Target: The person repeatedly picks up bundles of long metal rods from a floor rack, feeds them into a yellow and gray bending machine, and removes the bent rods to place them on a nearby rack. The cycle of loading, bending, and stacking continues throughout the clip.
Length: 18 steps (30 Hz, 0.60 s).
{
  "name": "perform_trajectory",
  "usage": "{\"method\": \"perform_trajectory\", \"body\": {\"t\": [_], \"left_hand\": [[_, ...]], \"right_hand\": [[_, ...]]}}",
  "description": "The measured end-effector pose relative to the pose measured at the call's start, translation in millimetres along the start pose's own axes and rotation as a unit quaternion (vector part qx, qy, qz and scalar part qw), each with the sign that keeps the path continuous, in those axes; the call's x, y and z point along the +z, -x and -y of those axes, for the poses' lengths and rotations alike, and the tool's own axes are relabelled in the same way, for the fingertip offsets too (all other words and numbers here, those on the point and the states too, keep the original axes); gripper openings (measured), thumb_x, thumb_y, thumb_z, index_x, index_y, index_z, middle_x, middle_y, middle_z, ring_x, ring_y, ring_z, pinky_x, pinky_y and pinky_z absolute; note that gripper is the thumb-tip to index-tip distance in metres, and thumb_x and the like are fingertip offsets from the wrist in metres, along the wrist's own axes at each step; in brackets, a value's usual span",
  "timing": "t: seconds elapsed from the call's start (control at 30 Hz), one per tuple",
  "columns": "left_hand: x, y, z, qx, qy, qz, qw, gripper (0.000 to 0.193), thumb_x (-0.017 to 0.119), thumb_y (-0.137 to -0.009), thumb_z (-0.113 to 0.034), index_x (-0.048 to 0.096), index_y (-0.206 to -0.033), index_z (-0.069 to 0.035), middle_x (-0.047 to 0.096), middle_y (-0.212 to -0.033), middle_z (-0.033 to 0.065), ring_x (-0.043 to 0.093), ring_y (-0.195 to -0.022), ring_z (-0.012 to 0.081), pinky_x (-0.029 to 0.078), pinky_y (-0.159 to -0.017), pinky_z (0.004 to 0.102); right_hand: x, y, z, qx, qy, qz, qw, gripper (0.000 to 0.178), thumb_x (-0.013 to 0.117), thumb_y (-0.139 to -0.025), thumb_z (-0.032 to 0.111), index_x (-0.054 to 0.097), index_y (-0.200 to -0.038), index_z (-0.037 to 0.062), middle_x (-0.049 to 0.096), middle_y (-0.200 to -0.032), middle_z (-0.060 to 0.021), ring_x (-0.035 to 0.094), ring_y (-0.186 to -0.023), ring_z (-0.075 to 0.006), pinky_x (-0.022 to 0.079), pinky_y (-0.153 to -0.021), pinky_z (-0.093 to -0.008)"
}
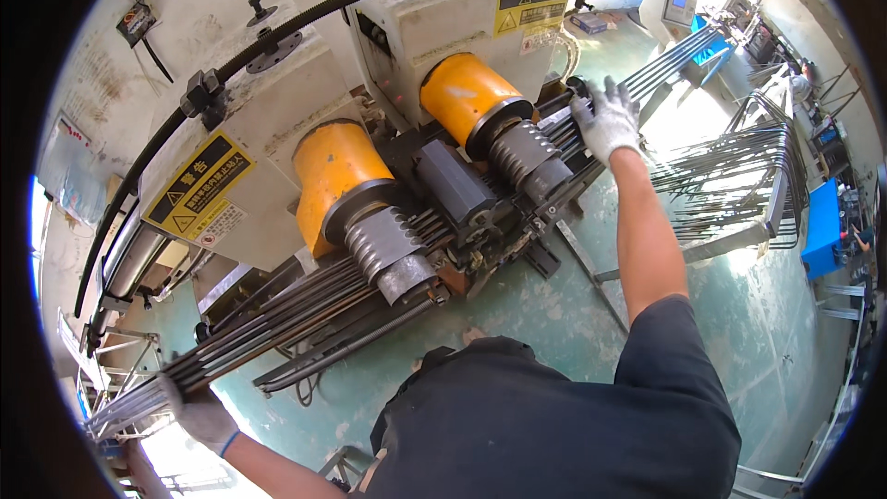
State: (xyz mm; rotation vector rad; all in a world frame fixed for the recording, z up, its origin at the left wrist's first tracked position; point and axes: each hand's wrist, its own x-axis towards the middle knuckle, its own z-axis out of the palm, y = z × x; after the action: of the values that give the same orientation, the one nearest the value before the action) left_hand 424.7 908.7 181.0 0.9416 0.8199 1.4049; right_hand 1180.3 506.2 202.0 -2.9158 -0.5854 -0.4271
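A bundle of long, thin metal rods (277, 325) runs slantwise through a bending machine, from the lower left to the upper right. At its left end, my left hand (201, 418) in a pale work glove closes around the rods; some of its fingers are hidden by them. My right hand (606, 120), also gloved, lies over the rods past the right bending head with its fingers spread. Between my hands stand two orange cylinders (342, 176) (471, 97), each ending in a ribbed grey die (383, 245) (527, 157) above the rods.
Two pale machine housings (249, 92) (443, 28) with yellow warning labels rise behind the heads. A black corrugated hose (333, 2) arches over them. Bent rods hang on a rack (730, 176) to the right, near a blue box (820, 229). Green floor (545, 319) shows below the machine.
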Motion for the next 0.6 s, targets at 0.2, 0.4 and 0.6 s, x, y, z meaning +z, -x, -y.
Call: {"method": "perform_trajectory", "body": {"t": [0.2,0.4,0.6], "left_hand": [[124.2,1.1,-94.6,0.126,-0.076,-0.028,0.989,0.046,0.059,-0.115,-0.025,0.065,-0.148,0.005,0.072,-0.142,0.0177,0.069,-0.127,0.0283,0.053,-0.116,0.0425],[212.4,21.9,-142.9,0.209,-0.183,0.035,0.960,0.048,0.055,-0.116,-0.023,0.057,-0.158,0.002,0.069,-0.150,0.0160,0.067,-0.135,0.0266,0.049,-0.121,0.0411],[286.5,17.2,-167.3,0.354,-0.324,0.162,0.862,0.052,0.045,-0.120,-0.033,0.063,-0.155,0.000,0.068,-0.152,0.0153,0.067,-0.140,0.0263,0.047,-0.126,0.0411]], "right_hand": [[-44.4,-73.0,-42.1,0.056,0.078,-0.071,0.993,0.074,0.044,-0.114,0.056,0.035,-0.177,0.0162,0.021,-0.187,-0.0116,0.012,-0.174,-0.0321,0.007,-0.141,-0.0524],[-113.6,-154.1,-75.4,0.072,0.158,-0.253,0.952,0.075,0.040,-0.115,0.046,0.025,-0.179,0.0109,0.015,-0.188,-0.0141,0.008,-0.174,-0.0362,0.008,-0.142,-0.0478],[-205.4,-216.4,-69.8,-0.018,-0.215,-0.589,0.779,0.071,0.075,-0.104,0.026,0.048,-0.161,-0.0058,0.065,-0.152,-0.0279,0.062,-0.146,-0.0348,0.046,-0.125,-0.0386]]}}
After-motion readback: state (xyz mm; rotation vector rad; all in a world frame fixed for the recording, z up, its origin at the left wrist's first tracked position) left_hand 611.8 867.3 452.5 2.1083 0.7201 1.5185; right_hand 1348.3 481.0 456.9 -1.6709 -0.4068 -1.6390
